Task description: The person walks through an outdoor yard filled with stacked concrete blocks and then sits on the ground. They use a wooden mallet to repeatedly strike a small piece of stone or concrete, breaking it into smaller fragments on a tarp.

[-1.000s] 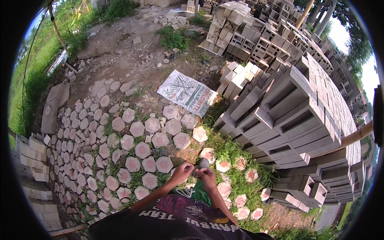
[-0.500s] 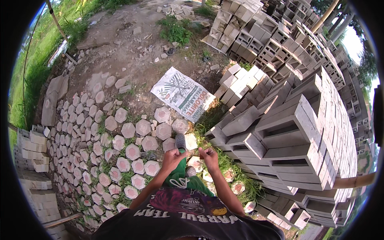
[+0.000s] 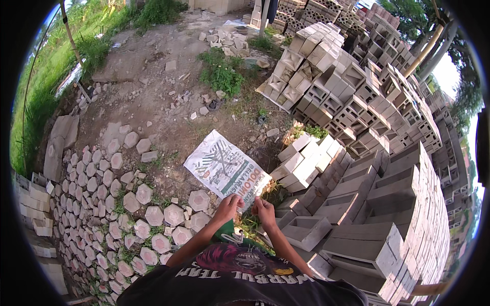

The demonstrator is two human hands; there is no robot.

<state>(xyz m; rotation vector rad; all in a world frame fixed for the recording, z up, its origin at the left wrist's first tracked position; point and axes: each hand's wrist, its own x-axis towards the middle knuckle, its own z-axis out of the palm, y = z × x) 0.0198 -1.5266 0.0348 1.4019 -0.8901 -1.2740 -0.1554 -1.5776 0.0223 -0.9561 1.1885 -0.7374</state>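
Note:
My left hand (image 3: 228, 206) and my right hand (image 3: 264, 209) are raised close together in front of my chest, fingers curled, almost touching. Whether something small sits between them I cannot tell. Seen from above, they overlap the near edge of a white printed sack (image 3: 222, 166) that lies flat on the dirt. A grey hexagonal paver (image 3: 199, 200) lies just left of my left hand. Right of my right hand, hollow grey concrete blocks (image 3: 306, 229) sit at the foot of a stack. My black printed shirt (image 3: 240, 275) fills the bottom edge.
Hexagonal pavers (image 3: 127, 214) with grass between them cover the ground at left. Tall stacks of grey concrete blocks (image 3: 403, 204) fill the right, with patterned hollow blocks (image 3: 326, 86) behind. Bare dirt (image 3: 153, 81), a weed clump (image 3: 222, 74), rubble (image 3: 229, 38) and a grass bank (image 3: 46, 86) lie farther off.
The view has moved forward: the sack and the block stacks are nearer and larger, and the pavers have slid to the lower left. My hands stay together in front of me.

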